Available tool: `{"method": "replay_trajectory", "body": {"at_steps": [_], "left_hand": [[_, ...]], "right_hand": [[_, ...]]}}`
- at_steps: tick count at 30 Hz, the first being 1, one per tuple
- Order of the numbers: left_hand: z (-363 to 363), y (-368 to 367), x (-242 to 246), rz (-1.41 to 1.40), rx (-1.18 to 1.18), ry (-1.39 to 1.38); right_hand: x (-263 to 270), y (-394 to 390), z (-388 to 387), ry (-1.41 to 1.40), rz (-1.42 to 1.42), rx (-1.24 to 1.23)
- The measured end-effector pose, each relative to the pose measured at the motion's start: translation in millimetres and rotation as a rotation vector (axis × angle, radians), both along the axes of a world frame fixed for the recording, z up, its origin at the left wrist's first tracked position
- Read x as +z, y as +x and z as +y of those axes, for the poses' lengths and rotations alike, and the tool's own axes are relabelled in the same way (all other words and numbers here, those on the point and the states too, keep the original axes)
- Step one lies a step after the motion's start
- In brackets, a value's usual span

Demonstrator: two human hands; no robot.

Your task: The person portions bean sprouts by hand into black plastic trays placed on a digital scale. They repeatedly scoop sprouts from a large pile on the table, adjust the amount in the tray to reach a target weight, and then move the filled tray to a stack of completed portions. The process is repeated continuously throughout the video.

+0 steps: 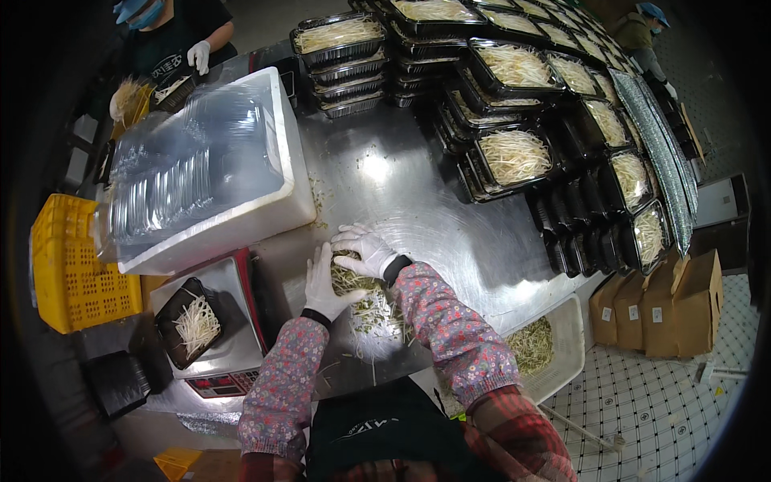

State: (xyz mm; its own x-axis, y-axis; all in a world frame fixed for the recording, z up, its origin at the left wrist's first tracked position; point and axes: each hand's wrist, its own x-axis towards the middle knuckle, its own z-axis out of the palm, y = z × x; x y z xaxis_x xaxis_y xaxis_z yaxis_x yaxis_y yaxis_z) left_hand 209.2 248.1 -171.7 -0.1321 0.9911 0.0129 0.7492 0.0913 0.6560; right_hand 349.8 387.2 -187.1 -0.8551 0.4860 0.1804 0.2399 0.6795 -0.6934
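Note:
My left hand [327, 287], in a white glove, presses against the left side of a pile of green-flecked sprouts [348, 278] on the steel table. Over the top and right side of that same pile curls my right hand [365, 252], gloved too. Loose sprouts [376, 313] lie scattered between my wrists. To the left, a black plastic tray [161, 325] holding some white bean sprouts [197, 325] rests on a digital scale [232, 289] with a red frame. How firmly the fingers grip the pile is partly hidden.
A foam box [292, 175] of clear lids stands beyond the scale, beside a yellow crate [84, 265]. Stacked black trays of sprouts [515, 156] fill the table's far right. A white basket [569, 349] of sprouts sits by my right elbow. A co-worker [181, 36] stands across the table.

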Motion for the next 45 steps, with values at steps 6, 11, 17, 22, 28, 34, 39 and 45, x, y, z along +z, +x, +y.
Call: {"method": "replay_trajectory", "body": {"at_steps": [6,11,17,22,28,34,39,45], "left_hand": [[-96.8,7.4,17.3,0.414,-0.091,-0.225],[-16.7,33.1,5.2,0.422,0.03,-0.139],[-55.7,221.2,-17.6,0.364,-0.369,-0.024],[-64.8,300.2,57.6,0.059,-1.214,-0.291],[69.7,113.5,9.5,0.421,0.01,-0.063],[107.8,190.4,-39.6,0.471,-0.307,0.113],[-43.1,373.0,2.1,-0.034,-1.421,-0.289],[-86.0,163.5,18.6,-0.146,-0.625,0.033]], "right_hand": [[12.0,14.2,6.9,0.131,-0.13,-0.277],[12.3,18.1,-32.2,0.248,-0.095,-0.1],[51.5,232.7,-93.3,0.211,-0.095,-0.196],[78.0,442.8,-224.7,0.13,-0.678,-0.655],[-35.3,517.2,-443.4,-0.145,-0.226,-1.675],[-87.3,423.5,-504.1,-0.754,0.052,-1.688],[-63.1,377.2,-487.5,-0.817,0.256,-1.612],[-75.9,311.5,-568.8,-0.89,0.238,-1.772]]}}
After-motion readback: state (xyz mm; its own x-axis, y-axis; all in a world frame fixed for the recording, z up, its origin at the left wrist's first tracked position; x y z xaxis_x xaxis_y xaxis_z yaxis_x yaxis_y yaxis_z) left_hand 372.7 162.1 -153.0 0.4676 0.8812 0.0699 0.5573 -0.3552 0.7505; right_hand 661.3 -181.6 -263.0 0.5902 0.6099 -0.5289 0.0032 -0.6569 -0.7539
